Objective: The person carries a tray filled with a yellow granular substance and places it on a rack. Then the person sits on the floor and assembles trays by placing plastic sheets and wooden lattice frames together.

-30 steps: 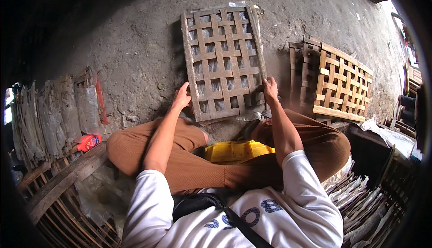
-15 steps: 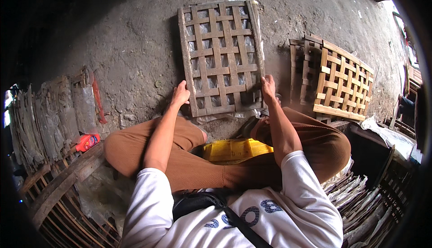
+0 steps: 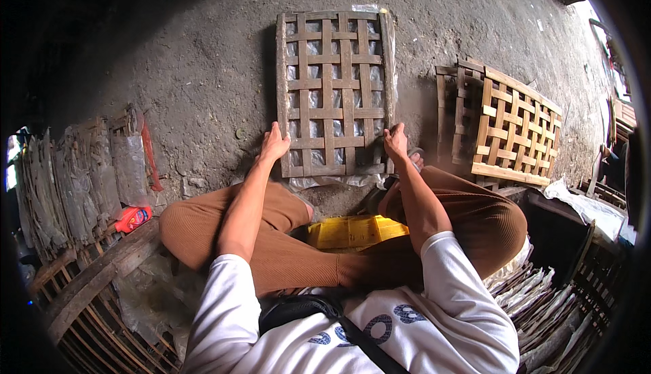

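A rectangular lattice panel point(image 3: 327, 88) of woven flat wooden strips lies on the ground in front of me, its long sides pointing away. Clear plastic sheeting point(image 3: 316, 128) shows through its gaps and pokes out past the near edge. My left hand point(image 3: 274, 143) grips the left side rail near the closer corner, fingers bent round the edge. Opposite it, my right hand point(image 3: 397, 141) is closed on the right rail. Parts of the fingers of both hands are hidden by the rails and the hands themselves.
Lighter woven panels point(image 3: 519, 130) lean in a group at the right. A yellow plastic piece point(image 3: 352, 231) sits between my legs. At the left are grey slats with plastic point(image 3: 88, 170) and a red packet point(image 3: 133, 219) by a wooden beam point(image 3: 102, 272). White plastic point(image 3: 586, 206) lies at right.
The panel has turned slightly, now standing straighter, with its far end shifted right and a bit nearer. Both hands have come slightly closer to me along with it.
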`<state>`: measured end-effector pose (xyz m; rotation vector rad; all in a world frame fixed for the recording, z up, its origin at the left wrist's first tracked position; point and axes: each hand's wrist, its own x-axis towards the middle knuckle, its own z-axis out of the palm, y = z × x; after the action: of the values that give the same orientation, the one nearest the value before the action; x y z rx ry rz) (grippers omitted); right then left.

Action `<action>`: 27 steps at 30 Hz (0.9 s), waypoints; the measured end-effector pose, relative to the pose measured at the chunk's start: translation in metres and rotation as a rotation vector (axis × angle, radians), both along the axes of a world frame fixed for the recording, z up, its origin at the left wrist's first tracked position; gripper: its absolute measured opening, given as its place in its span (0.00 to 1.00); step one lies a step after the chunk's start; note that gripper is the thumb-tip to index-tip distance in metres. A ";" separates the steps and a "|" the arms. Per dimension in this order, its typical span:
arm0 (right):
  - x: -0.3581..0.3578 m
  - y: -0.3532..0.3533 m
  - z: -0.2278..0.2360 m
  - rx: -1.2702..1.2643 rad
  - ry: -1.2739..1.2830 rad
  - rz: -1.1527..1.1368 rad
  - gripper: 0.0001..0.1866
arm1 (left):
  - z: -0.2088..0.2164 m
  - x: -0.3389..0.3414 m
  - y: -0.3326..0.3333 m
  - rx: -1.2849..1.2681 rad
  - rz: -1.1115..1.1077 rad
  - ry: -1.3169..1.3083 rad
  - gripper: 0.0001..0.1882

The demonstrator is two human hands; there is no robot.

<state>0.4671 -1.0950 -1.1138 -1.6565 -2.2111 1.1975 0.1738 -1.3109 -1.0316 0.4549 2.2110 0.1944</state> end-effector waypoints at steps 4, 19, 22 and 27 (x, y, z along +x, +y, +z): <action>0.004 -0.006 0.007 0.046 0.054 0.058 0.15 | -0.004 -0.005 -0.004 0.027 -0.093 0.044 0.41; -0.025 0.012 0.038 -0.134 -0.325 0.138 0.18 | 0.005 -0.007 -0.004 -0.072 -0.063 -0.080 0.48; -0.017 0.012 0.037 -0.107 -0.316 0.148 0.17 | 0.019 -0.002 -0.002 -0.022 0.015 -0.180 0.49; -0.011 0.006 0.026 -0.115 -0.262 0.135 0.16 | 0.004 -0.011 0.001 -0.009 -0.037 -0.040 0.49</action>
<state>0.4562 -1.0895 -1.0875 -1.8273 -2.4884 1.2219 0.1627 -1.3102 -1.0271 0.4828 2.1614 0.1729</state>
